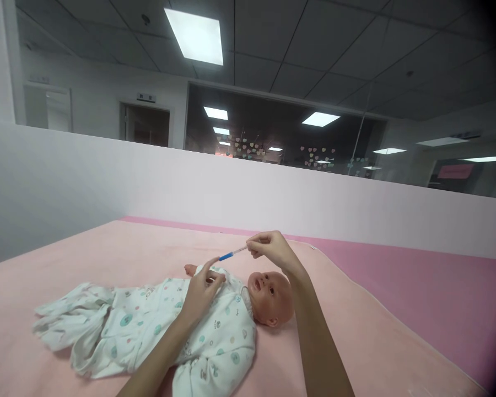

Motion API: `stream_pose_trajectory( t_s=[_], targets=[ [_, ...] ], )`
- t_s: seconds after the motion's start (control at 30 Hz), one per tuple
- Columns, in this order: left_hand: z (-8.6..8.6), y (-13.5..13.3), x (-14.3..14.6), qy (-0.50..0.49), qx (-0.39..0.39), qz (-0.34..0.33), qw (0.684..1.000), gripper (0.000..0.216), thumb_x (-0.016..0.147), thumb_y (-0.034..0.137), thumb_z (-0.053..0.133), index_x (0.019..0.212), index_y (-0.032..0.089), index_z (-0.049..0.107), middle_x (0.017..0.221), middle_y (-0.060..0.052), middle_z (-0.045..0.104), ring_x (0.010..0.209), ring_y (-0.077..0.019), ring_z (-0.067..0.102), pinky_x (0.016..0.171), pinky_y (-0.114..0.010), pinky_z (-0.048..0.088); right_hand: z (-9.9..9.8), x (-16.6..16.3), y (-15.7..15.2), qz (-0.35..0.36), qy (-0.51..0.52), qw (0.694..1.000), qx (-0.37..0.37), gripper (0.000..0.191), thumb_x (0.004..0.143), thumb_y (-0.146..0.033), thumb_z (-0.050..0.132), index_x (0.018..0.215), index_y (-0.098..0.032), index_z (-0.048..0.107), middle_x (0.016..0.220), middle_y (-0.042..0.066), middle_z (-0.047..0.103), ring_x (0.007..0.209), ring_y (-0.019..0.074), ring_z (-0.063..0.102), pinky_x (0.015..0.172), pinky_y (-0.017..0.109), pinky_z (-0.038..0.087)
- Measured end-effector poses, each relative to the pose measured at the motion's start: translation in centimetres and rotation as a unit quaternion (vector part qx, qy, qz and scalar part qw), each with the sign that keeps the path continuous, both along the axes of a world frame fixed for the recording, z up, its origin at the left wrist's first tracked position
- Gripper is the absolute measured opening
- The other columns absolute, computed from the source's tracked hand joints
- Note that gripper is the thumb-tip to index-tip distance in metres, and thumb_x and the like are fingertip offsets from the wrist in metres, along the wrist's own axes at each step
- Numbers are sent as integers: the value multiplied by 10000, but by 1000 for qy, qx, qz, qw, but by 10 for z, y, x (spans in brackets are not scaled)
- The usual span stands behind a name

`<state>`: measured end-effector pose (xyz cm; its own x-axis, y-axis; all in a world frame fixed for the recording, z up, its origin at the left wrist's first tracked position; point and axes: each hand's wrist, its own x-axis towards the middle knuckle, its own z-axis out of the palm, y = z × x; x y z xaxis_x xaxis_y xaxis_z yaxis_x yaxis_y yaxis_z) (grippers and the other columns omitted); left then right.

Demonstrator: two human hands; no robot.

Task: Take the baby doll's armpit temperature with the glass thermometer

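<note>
A baby doll (268, 298) lies on its back in a white patterned sleepsuit (149, 314), its head to the right. Above the doll's chest, my right hand (273, 251) pinches the pale end of a thin stick with a blue end (226, 256). The stick looks like a thermometer, but it is too small to be sure. My left hand (202, 289) is over the doll's chest, fingers apart. Its index fingertip reaches the blue end and appears to touch it. One small doll hand (190, 269) shows beyond my left hand.
A pale pink blanket (355, 342) covers the surface under the doll. Along its far and right sides runs a darker pink strip (417, 286). Behind stands a low white wall (231, 187) with a glass window (281, 129) above it.
</note>
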<state>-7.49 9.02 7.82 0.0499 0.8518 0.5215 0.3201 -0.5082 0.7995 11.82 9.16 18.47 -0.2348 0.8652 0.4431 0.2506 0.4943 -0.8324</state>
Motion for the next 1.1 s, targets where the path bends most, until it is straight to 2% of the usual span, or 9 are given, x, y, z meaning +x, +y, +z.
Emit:
stream_pose_trajectory(
  t_s=[0.17,0.3,0.47,0.6,0.67,0.77,0.87,1.0,1.1],
  targets=[
    [3,-2,2,175,7,-101,979,252,748,355,510,880,234,687,834,-40,688,824,-224,593,745,-314,432,8,12,-9,-41,19,999,-18,250,658,-354,625,709,-111,644,623,34,606,587,113,555,581,256,499],
    [8,-3,2,184,8,-164,969,199,722,334,541,667,249,712,740,-14,699,753,-201,607,783,-303,425,11,17,-16,-36,-6,999,-33,275,661,-384,634,709,-113,636,619,35,607,581,113,558,578,252,493],
    [8,-5,2,192,40,-132,972,112,664,352,627,680,281,713,769,9,698,791,-199,596,737,-275,417,13,21,-18,-27,-19,999,-31,271,679,-396,622,684,-125,626,606,21,589,556,103,541,557,244,480],
    [10,-9,5,274,59,-92,956,171,705,383,583,703,255,696,802,-12,680,804,-209,559,750,-294,389,12,30,-23,-35,-10,999,-32,281,695,-406,605,648,-129,607,579,8,561,525,94,518,513,227,451],
    [11,-12,7,320,87,-66,941,200,743,379,544,742,238,686,810,-28,668,818,-217,540,748,-309,370,5,40,-31,-30,-20,998,-42,284,703,-403,599,631,-129,604,573,9,560,518,94,516,509,225,438],
    [10,-15,11,383,139,-30,913,236,799,357,481,774,219,671,785,-48,647,815,-221,520,737,-329,346,-21,60,-55,-24,-20,997,-72,288,716,-401,588,612,-133,606,579,13,569,538,102,519,529,229,430],
    [7,-17,16,403,171,-7,899,242,827,316,445,781,209,656,770,-51,630,801,-213,511,739,-342,336,-63,80,-84,-64,39,991,-114,307,736,-422,565,638,-137,622,601,20,579,555,111,524,544,235,436],
    [3,-18,20,374,185,-12,909,211,823,275,443,802,202,641,789,-45,618,784,-197,506,746,-340,338,-125,92,-111,-120,125,965,-199,333,668,-459,629,669,-127,640,620,41,601,557,120,530,530,234,440],
    [1,-19,20,352,164,-21,921,196,818,257,437,803,201,625,815,-35,616,793,-189,514,745,-324,349,-153,84,-123,-175,196,940,-217,365,587,-462,694,695,-115,658,617,51,615,536,126,538,506,235,442]
  ],
)
